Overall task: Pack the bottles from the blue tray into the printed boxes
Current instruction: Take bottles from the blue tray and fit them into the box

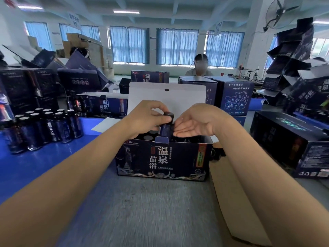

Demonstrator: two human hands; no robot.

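Blue tray [21,168], printed box [160,161], one bottle [166,130] in hand.
The blue tray at left carries a cluster of upright bottles [44,129]. The printed box stands at centre on the grey table [142,211], lid flap [156,93] raised. The left hand [149,116] pinches the cap of the bottle, which is partly inside the box. The right hand [194,122], fingers straight and together, lies just beside it.

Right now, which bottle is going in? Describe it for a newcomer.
Find the open box in the centre, its white lid flap raised. Over it, the left hand grips a dark bottle by the cap while the right hand touches its side with straight fingers. It alone sticks up above the rim; the other bottles inside sit low.
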